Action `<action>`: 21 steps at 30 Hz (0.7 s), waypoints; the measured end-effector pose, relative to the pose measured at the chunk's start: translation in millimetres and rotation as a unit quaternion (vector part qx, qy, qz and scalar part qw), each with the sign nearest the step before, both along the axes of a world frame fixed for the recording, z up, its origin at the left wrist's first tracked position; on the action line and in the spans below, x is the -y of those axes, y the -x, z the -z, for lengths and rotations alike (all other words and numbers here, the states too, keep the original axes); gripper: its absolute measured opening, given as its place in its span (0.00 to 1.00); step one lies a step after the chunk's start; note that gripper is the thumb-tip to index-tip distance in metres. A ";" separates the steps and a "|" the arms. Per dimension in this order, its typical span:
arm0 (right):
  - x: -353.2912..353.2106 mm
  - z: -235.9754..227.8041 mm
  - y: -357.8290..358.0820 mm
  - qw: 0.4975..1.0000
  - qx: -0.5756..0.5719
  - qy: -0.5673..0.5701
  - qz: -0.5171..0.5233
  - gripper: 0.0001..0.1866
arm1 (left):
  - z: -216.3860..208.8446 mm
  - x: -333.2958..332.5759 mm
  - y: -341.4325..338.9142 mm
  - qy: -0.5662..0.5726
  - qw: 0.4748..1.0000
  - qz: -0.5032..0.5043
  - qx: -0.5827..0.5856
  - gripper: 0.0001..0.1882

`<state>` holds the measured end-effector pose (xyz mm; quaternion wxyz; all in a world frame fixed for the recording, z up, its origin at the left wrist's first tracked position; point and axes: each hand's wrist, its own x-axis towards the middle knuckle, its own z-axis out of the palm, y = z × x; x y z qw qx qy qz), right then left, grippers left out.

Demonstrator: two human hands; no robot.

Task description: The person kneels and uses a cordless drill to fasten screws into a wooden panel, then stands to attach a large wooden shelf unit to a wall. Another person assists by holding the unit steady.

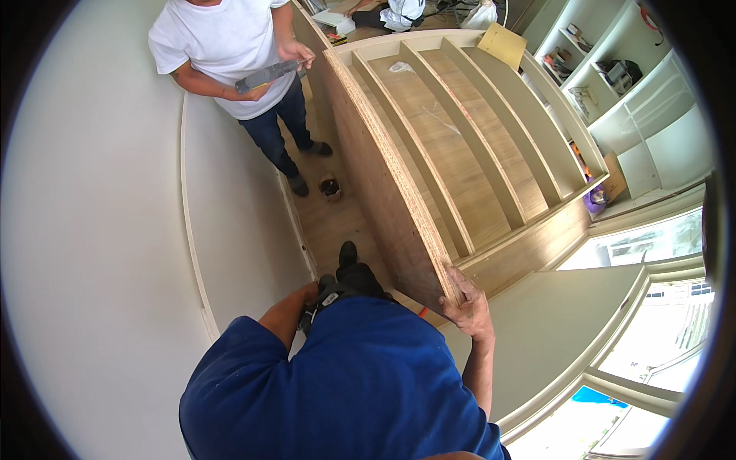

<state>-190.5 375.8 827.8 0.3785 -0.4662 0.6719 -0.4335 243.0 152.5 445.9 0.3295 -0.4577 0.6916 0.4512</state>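
Observation:
My right hand (469, 308) grips the near corner of a tall wooden panel (376, 184), its thumb and fingers wrapped over the raw, layered edge. This panel stands upright as the left side of a large wooden frame (468, 157) with several parallel slats. My left hand (309, 293) is down by my waist, next to dark trousers. Its fingers are hidden behind my body and clothing, so I cannot see whether it holds anything.
A person in a white T-shirt (226, 46) stands ahead in the narrow gap, holding a long dark grey object (267, 77). A white wall (84, 215) closes the left side. On the floor lies a small round container (330, 188). Shelves (590, 61) stand far right; windows (659, 330) are at right.

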 end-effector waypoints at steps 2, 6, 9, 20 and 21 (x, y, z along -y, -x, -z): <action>-1.0 2.1 1.4 1.000 -0.005 0.000 -0.003 0.39 | 3.5 -2.1 2.4 0.007 1.000 0.000 -0.001 0.37; -0.6 3.7 2.3 1.000 -0.007 -0.002 -0.005 0.39 | -11.4 -7.4 8.0 0.035 0.999 0.015 0.006 0.33; -0.8 4.1 1.6 1.000 -0.005 0.002 -0.006 0.39 | -10.8 -7.3 4.1 0.035 0.999 0.014 0.000 0.31; -0.9 8.0 0.7 1.000 -0.006 0.020 0.005 0.36 | -38.5 -11.9 14.4 0.034 0.999 0.007 0.017 0.28; -1.2 8.2 0.6 1.000 -0.005 0.020 0.005 0.36 | -40.4 -12.3 16.2 0.032 0.999 0.003 0.017 0.28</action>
